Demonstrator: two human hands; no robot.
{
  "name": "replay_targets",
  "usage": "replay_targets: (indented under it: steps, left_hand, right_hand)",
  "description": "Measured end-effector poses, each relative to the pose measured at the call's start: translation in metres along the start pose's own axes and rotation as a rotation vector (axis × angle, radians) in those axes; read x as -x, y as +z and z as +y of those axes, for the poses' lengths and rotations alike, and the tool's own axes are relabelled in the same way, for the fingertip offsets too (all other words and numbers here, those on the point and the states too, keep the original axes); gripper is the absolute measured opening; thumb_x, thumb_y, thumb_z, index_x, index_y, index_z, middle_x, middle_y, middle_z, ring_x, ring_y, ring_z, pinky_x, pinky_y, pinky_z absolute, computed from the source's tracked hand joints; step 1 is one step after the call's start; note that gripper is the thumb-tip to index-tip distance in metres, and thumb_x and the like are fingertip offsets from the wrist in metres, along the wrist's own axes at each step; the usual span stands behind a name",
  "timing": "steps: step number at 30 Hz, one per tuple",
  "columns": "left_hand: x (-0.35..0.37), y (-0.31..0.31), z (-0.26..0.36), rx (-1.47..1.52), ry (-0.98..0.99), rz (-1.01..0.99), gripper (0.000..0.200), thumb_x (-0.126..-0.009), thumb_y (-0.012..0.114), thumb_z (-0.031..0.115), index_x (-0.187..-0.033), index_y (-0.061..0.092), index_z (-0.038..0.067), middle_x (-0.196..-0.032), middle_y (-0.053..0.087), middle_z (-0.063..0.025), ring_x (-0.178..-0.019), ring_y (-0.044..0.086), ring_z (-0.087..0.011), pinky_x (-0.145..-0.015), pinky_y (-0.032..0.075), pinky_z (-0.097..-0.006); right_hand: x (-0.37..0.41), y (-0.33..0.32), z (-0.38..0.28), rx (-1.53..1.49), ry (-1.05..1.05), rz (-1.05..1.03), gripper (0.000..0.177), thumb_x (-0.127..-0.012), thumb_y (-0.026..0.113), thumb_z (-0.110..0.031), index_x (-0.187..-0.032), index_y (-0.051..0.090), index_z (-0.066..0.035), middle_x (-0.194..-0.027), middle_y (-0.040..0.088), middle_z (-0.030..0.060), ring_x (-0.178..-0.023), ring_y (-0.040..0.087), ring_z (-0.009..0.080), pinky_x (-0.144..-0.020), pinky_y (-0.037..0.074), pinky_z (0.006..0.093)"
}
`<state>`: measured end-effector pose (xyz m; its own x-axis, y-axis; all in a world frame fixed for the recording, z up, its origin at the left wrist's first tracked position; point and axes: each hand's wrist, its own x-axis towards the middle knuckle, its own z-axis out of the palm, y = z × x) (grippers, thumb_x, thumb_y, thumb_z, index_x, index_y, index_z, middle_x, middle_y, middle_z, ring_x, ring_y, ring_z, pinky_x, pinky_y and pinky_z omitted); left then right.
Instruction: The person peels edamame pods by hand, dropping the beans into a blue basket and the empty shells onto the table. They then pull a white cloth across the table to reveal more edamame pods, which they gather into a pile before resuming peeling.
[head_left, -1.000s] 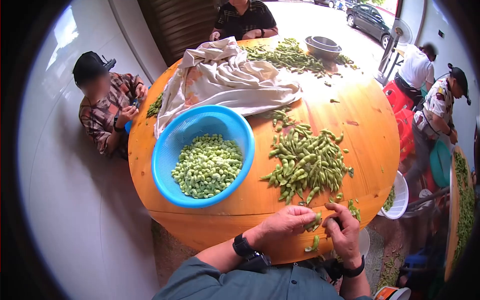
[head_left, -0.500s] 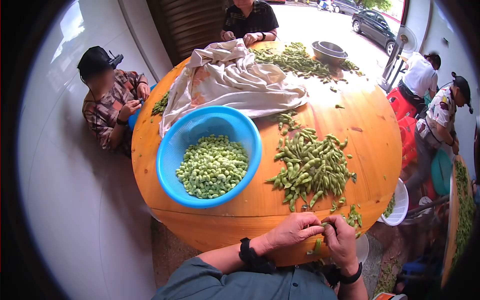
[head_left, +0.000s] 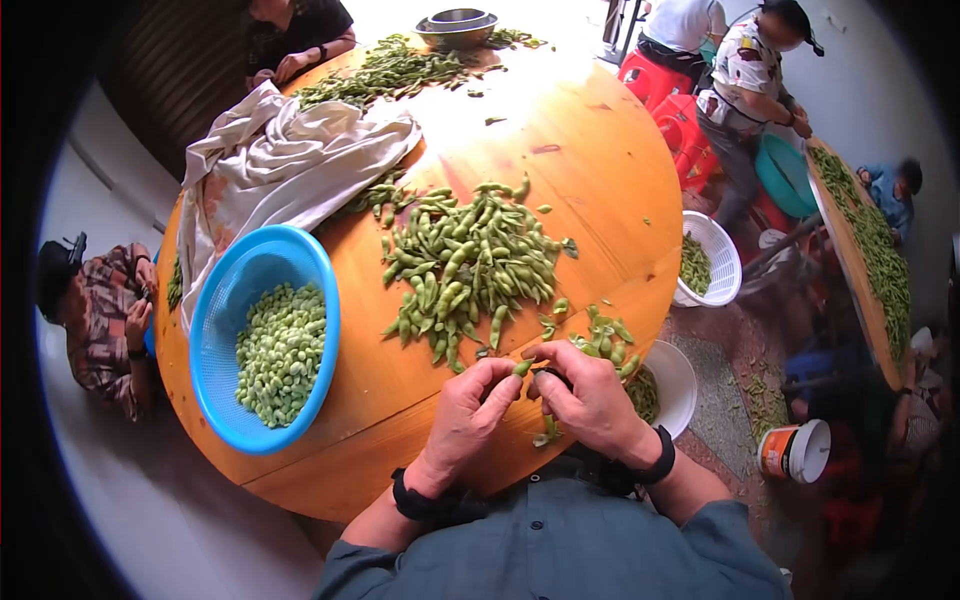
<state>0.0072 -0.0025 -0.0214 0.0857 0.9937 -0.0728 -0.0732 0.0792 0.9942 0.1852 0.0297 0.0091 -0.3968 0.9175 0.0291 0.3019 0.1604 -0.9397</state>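
A green edamame pod (head_left: 522,367) is pinched at the fingertips of my left hand (head_left: 465,415), over the near part of the round wooden table. My right hand (head_left: 595,400) meets it from the right, index finger and thumb curled against the pod's end; its inner fingers are in shadow. Just beyond my hands lies a heap of unshelled edamame pods (head_left: 470,260). To the left stands a blue plastic colander (head_left: 205,345) with shelled green beans (head_left: 282,350) in it. Some opened pods (head_left: 605,335) lie beside my right hand.
A crumpled pale cloth (head_left: 290,160) covers the table's far left, with metal bowls (head_left: 457,30) and more pods behind. Below the right edge are a white tub (head_left: 678,390), a white basket (head_left: 728,262) and a bucket (head_left: 800,452). Several people work around.
My view has swung right, so the table and colander sit further left. My hands remain together, fingertips at a pod.
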Motion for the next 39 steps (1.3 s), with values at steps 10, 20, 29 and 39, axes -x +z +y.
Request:
replay_targets:
  steps: [10, 20, 29, 39]
  left_hand:
    - [0.0, 0.003, 0.009, -0.363, 0.187, 0.023, 0.006, -0.09, 0.064, 0.004, -0.094, 0.063, -0.001, -0.076, 0.056, -0.0089, -0.062, 0.054, -0.0176, -0.057, 0.043, -0.0297]
    - [0.0, 0.005, -0.002, -0.797, 0.599, 0.04, 0.007, -0.088, 0.063, 0.001, -0.093, 0.057, 0.001, -0.078, 0.053, -0.0161, -0.066, 0.056, -0.0334, -0.058, 0.046, -0.0367]
    - [0.003, -0.006, 0.012, 0.191, -0.238, -0.03, 0.01, -0.094, 0.064, 0.011, -0.087, 0.065, 0.004, -0.078, 0.062, 0.0008, -0.061, 0.051, -0.003, -0.054, 0.037, -0.0166]
    - [-0.001, 0.003, 0.006, 0.309, -0.256, -0.072, 0.007, -0.092, 0.066, 0.008, -0.091, 0.061, 0.003, -0.082, 0.064, -0.0015, -0.067, 0.057, -0.0063, -0.06, 0.043, -0.017]
  right_hand:
    - [0.0, -0.001, 0.001, 0.035, 0.01, 0.007, 0.017, -0.095, 0.054, -0.007, -0.108, 0.059, 0.004, -0.078, 0.068, 0.0087, -0.065, 0.066, 0.0133, -0.061, 0.054, 0.0283]
    - [-0.001, 0.014, 0.009, 0.206, -0.212, 0.123, 0.014, -0.092, 0.056, -0.005, -0.104, 0.059, 0.0, -0.084, 0.065, 0.0225, -0.078, 0.067, 0.0376, -0.065, 0.053, 0.0421]
    - [-0.007, 0.01, 0.015, -0.203, -0.286, 0.034, 0.013, -0.091, 0.059, 0.0, -0.104, 0.063, 0.001, -0.089, 0.063, 0.0092, -0.078, 0.063, 0.0185, -0.069, 0.05, 0.0306]
    - [-0.006, 0.017, 0.025, -0.197, -0.126, 0.02, 0.013, -0.091, 0.058, -0.008, -0.1, 0.064, 0.0, -0.082, 0.063, 0.0075, -0.077, 0.063, 0.0144, -0.068, 0.05, 0.0299]
